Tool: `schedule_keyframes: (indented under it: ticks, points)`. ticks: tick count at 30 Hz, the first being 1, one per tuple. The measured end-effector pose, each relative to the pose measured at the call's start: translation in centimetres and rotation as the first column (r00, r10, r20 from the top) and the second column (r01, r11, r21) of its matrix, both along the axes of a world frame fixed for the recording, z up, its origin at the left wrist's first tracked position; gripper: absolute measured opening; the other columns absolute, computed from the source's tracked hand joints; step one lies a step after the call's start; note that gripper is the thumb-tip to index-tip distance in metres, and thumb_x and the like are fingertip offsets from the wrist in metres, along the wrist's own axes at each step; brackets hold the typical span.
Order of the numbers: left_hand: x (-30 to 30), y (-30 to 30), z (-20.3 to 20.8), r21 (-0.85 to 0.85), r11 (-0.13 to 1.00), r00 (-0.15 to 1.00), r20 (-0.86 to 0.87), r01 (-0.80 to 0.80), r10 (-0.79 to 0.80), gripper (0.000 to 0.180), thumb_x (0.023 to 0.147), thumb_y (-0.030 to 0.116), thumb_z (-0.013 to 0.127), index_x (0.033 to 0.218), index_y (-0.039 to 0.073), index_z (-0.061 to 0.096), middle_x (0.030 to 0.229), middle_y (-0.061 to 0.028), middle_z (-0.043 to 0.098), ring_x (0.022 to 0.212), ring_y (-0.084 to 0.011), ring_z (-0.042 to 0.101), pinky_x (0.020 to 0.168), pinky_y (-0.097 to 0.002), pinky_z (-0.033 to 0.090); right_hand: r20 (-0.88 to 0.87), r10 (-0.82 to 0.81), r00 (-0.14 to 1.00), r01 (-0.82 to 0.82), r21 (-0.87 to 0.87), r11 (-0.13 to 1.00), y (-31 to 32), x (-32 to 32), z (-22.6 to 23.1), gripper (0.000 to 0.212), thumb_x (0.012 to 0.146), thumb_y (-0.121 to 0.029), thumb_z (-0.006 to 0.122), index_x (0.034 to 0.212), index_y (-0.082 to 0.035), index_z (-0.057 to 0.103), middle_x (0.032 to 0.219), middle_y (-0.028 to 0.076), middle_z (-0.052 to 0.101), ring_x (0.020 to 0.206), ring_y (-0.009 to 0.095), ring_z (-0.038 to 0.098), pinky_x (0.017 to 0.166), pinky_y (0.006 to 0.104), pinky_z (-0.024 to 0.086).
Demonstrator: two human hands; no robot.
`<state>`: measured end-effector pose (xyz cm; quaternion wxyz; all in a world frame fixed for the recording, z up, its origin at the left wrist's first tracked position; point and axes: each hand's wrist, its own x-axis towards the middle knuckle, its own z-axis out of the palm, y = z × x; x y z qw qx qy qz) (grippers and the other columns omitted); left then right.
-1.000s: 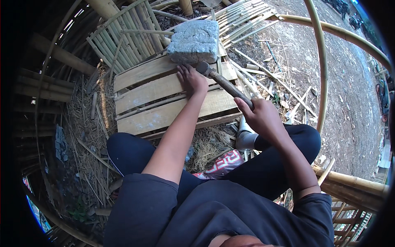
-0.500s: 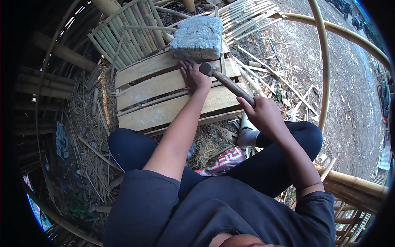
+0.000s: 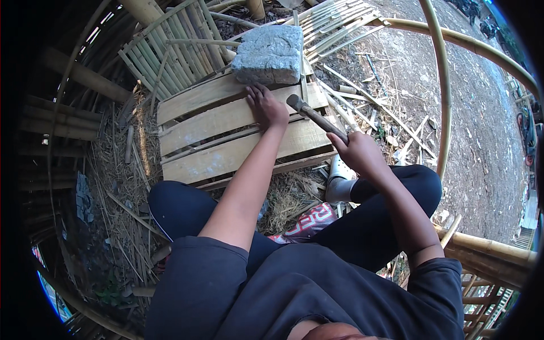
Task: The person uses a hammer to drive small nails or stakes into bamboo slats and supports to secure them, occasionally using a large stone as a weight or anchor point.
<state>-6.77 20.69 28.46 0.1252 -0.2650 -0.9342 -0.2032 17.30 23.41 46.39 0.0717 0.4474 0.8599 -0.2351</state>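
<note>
My right hand (image 3: 364, 153) is wrapped round the wooden handle of a hammer (image 3: 323, 120), thumb along the handle. The hammer's dark head points up and left, over the slatted wooden crate (image 3: 221, 161), just right of my left hand. My left hand (image 3: 266, 106) lies on the crate's planks, fingers apart and reaching toward the front edge of a rough grey stone block (image 3: 267, 55). The block rests on the crate's far end. Whether anything small lies under the left fingertips, I cannot tell.
Bamboo slat panels (image 3: 173, 48) lean at the far left, with another slatted panel (image 3: 340, 25) at the far right. Split bamboo scraps (image 3: 371, 105) litter the ground right of the crate. A curved bamboo pole (image 3: 445, 90) rises at the right. My knees flank the near side.
The hammer head has moved slightly right, away from my left wrist, and its head has turned. My left hand stays in nearly the same place.
</note>
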Motion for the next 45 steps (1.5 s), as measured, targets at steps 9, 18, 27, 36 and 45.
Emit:
schedule_keyframes:
  ticks: [9, 18, 27, 36, 45]
  points:
    - [-1.2, -0.5, -0.6, 0.156, 0.987, 0.999, 0.035, -0.023, 0.018, 0.067, 0.089, 0.006, 0.058, 0.150, -0.013, 0.036, 0.157, -0.0295, 0.037, 0.154, -0.0401, 0.027, 0.128, -0.0492, 0.017, -0.100, 0.100, 0.990, -0.097, 0.037, 0.995, -1.4, -1.0, 1.9, 0.070, 0.099, -0.058, 0.058, 0.078, 0.007, 0.071, 0.068, 0.027, 0.066, 0.069, 0.044, 0.069, 0.070, 0.0538, 0.055]
    - [-1.9, -0.7, -1.0, 0.506, 0.861, 0.999, 0.035, -0.051, 0.038, 0.074, 0.083, -0.005, 0.056, 0.151, -0.015, 0.029, 0.158, -0.0357, 0.030, 0.153, -0.0462, 0.024, 0.129, -0.0502, 0.015, -0.070, 0.094, 0.993, -0.102, -0.117, 0.988, -2.5, -2.2, 7.0, 0.067, 0.099, -0.057, 0.058, 0.083, 0.007, 0.072, 0.074, 0.026, 0.069, 0.075, 0.044, 0.071, 0.076, 0.0526, 0.056]
    - [-0.6, -0.8, -0.3, 0.480, 0.877, 0.996, 0.072, 0.018, -0.060, 0.074, 0.083, -0.007, 0.052, 0.153, -0.014, 0.026, 0.159, -0.0380, 0.026, 0.154, -0.0483, 0.020, 0.129, -0.0519, 0.016, 0.059, 0.087, 0.994, -0.085, -0.031, 0.996, -0.7, -1.6, 4.7, 0.068, 0.099, -0.059, 0.058, 0.080, 0.005, 0.072, 0.070, 0.024, 0.068, 0.071, 0.042, 0.071, 0.070, 0.0505, 0.056]
    - [-0.5, -0.4, -1.0, 0.474, 0.879, 0.996, 0.089, -0.037, -0.006, 0.076, 0.082, -0.010, 0.051, 0.153, -0.013, 0.027, 0.160, -0.0357, 0.026, 0.154, -0.0453, 0.020, 0.129, -0.0492, 0.018, 0.114, 0.052, 0.992, -0.077, 0.224, 0.972, 3.2, 1.2, -0.9, 0.063, 0.099, -0.055, 0.058, 0.084, 0.005, 0.074, 0.075, 0.025, 0.071, 0.075, 0.043, 0.072, 0.075, 0.0508, 0.057]
    - [-2.0, -2.2, -1.1, 0.627, 0.701, 0.892, 0.023, 0.338, -0.451, 0.031, 0.081, -0.005, 0.053, 0.100, 0.005, 0.076, 0.107, -0.0158, 0.074, 0.110, -0.0359, 0.066, 0.098, -0.0417, 0.052, -0.082, -0.186, 0.979, 0.179, -0.087, 0.980, 3.8, -0.4, 0.9, 0.079, 0.096, -0.068, 0.055, 0.079, 0.007, 0.073, 0.070, 0.023, 0.069, 0.071, 0.035, 0.073, 0.070, 0.0469, 0.056]
